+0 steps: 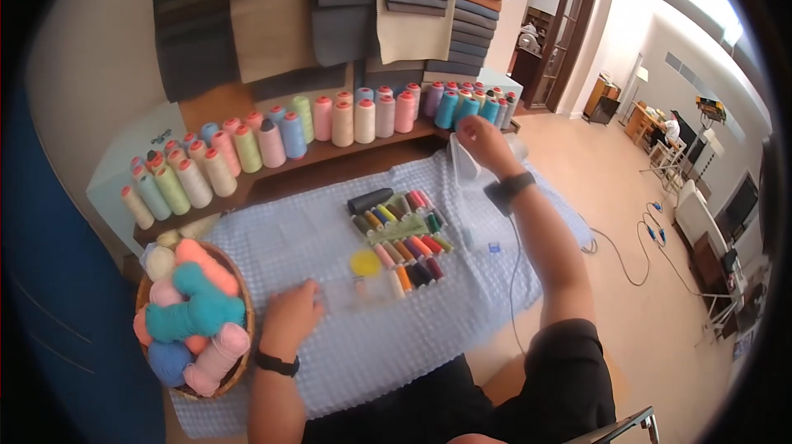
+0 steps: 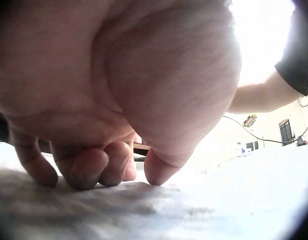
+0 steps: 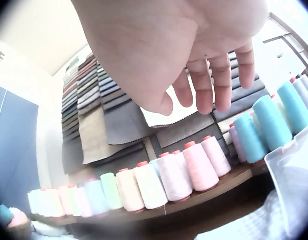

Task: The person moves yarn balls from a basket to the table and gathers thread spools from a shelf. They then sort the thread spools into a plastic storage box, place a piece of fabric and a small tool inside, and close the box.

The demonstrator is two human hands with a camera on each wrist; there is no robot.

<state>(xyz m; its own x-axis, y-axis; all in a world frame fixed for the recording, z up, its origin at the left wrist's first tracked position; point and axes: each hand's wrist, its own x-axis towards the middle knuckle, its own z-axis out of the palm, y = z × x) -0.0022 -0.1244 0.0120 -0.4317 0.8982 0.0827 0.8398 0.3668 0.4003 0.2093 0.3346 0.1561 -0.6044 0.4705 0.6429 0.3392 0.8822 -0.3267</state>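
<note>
My left hand (image 1: pixel 290 318) is at the left end of a clear plastic tray (image 1: pixel 351 294) on the checked cloth. In the left wrist view, the fingertips of the bent left hand (image 2: pixel 119 100) rest on the cloth, the thumb apart from them. Small thread spools (image 1: pixel 404 250) lie in rows right of the tray, beside a yellow round item (image 1: pixel 365 262). My right hand (image 1: pixel 487 147) is raised near the teal thread cones (image 1: pixel 446 111), above a clear container (image 1: pixel 468 170). The right wrist view shows the right hand (image 3: pixel 194 65) with fingers spread loosely and nothing held.
A basket (image 1: pixel 245 279) of yarn stands at the left. Large thread cones (image 1: pixel 341 122) line the wooden shelf (image 1: pixel 322 150) behind the cloth (image 1: pixel 272 238). Fabric samples (image 1: pixel 276 23) hang on the wall. A cable (image 1: pixel 517 279) runs from the right wrist.
</note>
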